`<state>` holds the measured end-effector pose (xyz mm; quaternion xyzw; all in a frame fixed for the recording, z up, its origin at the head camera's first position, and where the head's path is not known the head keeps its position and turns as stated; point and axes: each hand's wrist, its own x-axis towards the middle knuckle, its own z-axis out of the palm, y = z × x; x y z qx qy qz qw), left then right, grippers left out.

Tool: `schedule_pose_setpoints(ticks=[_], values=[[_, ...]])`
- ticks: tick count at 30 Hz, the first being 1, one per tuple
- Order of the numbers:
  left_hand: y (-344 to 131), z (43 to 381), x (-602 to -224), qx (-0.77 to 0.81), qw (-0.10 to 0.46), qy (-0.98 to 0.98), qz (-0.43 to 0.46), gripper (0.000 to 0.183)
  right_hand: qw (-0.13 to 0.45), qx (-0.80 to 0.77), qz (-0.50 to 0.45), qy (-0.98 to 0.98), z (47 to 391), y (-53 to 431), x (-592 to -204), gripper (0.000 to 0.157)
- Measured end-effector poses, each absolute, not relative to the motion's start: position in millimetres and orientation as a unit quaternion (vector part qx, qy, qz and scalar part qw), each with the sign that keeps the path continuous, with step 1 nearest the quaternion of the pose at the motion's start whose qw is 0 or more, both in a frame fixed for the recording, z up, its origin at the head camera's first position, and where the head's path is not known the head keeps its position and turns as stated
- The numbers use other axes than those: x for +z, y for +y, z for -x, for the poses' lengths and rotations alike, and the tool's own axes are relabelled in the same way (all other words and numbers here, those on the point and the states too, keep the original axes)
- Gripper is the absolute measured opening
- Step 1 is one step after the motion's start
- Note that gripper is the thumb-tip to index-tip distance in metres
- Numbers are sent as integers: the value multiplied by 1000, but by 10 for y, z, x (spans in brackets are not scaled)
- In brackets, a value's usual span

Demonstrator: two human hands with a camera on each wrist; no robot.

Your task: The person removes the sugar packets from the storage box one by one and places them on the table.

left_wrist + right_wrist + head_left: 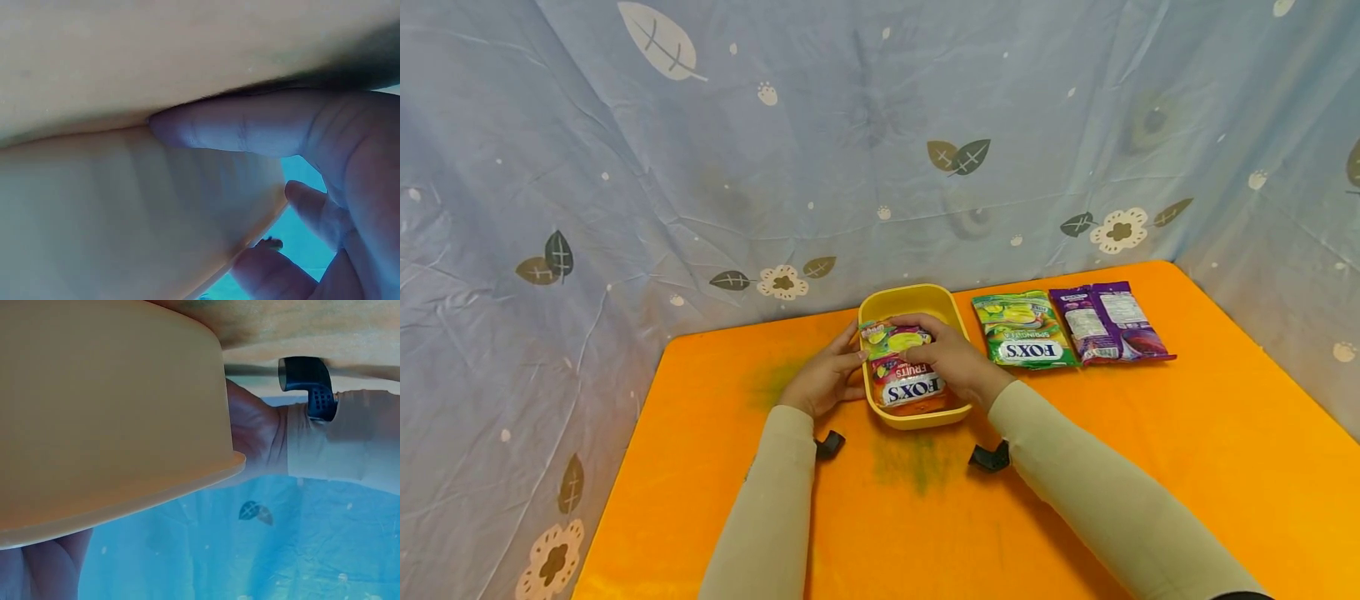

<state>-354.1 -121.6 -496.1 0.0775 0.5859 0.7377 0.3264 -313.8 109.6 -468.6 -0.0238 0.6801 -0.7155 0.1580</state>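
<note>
A yellow plastic tub [917,422] stands on the table with a FOX'S fruits candy bag [901,362] inside it. My right hand [951,358] reaches over the rim and grips the bag, thumb on top. On the tub's left side, my left hand [827,375] holds the wall, its thumb at the rim. Close up in the left wrist view, one finger [237,125] lies along the outer wall [125,212] near the tabletop. The tub's side [112,412] hides most of the right hand [50,569] in the right wrist view.
Right of the tub lie a green FOX'S Spring Tea bag [1026,329] and two purple bags [1108,325], side by side. An orange cloth [910,525] covers the table. Patterned curtains [850,167] hang along the back and sides. Black wrist devices [988,457] sit under both sleeves.
</note>
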Motion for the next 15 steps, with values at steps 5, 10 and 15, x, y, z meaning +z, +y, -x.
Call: schedule_pose_setpoints(ticks=[5,10,15], values=[[-1216,3535,-4943,736,327,588,-73,69,148,-717,24,681,3130,1105,-4683,47],[-1218,3532,-4945,737,327,587,-69,65,145,-731,27,666,3126,1120,-4686,46],[-1221,3534,-4956,738,325,587,-72,65,138,-740,29,657,3120,1127,-4683,46]])
